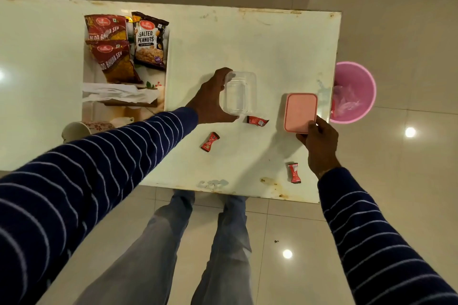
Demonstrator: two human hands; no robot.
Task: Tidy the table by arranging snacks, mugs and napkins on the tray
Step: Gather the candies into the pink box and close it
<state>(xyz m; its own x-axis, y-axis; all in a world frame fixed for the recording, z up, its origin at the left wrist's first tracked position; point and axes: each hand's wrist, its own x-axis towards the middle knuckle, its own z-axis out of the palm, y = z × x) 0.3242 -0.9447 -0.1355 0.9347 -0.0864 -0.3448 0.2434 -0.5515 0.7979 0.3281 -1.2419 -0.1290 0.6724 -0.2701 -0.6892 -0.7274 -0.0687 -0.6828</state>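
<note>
Worn white table [247, 39]: left hand [210, 99] clasped the empty clear container [239, 93] while right hand [319, 138] pinched its pink lid [300, 111]. Three red candies [210, 141] lay loose nearby; the tray [166, 86] already held snack packets [150, 41]. Next, probably collecting the candies.

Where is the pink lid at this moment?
In the head view, the pink lid is at the table's right side, near the pink bin, with the right hand gripping its near edge.

glossy tiled floor [409, 32], pink bin [357, 74]
</note>
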